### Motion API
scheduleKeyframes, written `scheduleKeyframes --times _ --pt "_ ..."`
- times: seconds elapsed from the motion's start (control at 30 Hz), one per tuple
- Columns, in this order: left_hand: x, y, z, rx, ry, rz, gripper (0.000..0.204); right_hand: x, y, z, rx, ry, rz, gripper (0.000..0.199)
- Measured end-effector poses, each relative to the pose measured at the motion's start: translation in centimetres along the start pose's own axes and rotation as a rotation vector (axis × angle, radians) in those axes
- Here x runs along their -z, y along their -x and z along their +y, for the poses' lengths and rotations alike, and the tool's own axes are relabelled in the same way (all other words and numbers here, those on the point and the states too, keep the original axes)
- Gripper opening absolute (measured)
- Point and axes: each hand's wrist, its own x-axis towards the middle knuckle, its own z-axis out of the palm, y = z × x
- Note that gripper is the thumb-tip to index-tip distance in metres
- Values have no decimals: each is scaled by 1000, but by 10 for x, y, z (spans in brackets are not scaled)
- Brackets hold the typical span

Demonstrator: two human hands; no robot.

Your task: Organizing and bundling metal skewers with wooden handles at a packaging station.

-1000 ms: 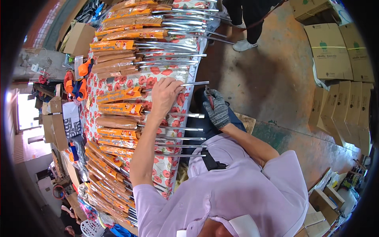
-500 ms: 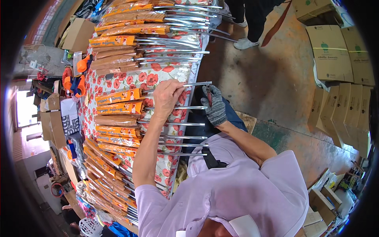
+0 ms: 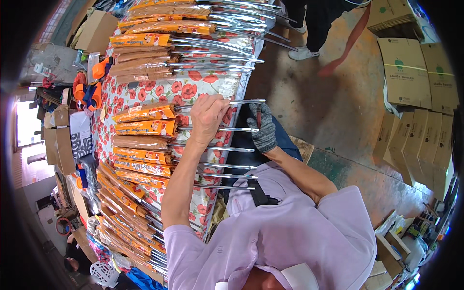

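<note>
The left hand [image 3: 209,116], bare, is closed around a metal rod [image 3: 246,101], with the thumb and bent fingers pinching it just above the worktop [image 3: 224,87]. The rod is in line with the uppermost orange-wrapped head [image 3: 145,112] of the middle row, and its free end extends past the near edge of the worktop. The right hand [image 3: 263,133], in a grey knitted glove, has its fingers curled around a red-handled hand tool [image 3: 258,116]. The upper end of the tool is at the tip of the rod; whether it grips the tip cannot be told.

Further rods [image 3: 212,147] lie side by side below the held one, running under or beyond the left forearm toward the wrapped heads. A floral cloth [image 3: 159,92] with red poppies covers the worktop. A second group of wrapped heads [image 3: 145,40] lies toward the upper end, and a slanted stack [image 3: 126,222] lies at the lower left.

Folded cardboard boxes [image 3: 406,79] stand at the right. Another person's light shoe [image 3: 304,53] rests on the floor [image 3: 357,121] nearby.
</note>
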Motion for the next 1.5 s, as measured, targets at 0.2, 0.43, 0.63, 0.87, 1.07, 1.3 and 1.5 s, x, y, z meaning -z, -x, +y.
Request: scheduleKeyframes --times 0.2,0.43,0.63,0.87,1.07,1.3,1.5 --pt "-2 3 0 -27 -18 33 26 -3 2 -2 57 74 7 61" --pt "-1 -4 6 -22 -28 -80 29 -3 1 3 118 149 42 60" --pt "-4 4 -1 -20 14 -39 29 -4 3 9 139 195 19 61" --pt "-2 7 -1 4 35 -31 26 -8 6 10 98 147 13 62" --pt "-4 10 -3 2 55 0 25 -12 6 12 106 150 25 62" --pt "-3 8 -2 -12 40 15 24 -13 5 10 121 164 35 60" --pt "-2 7 1 4 60 -24 23 -13 7 8 92 104 33 61"
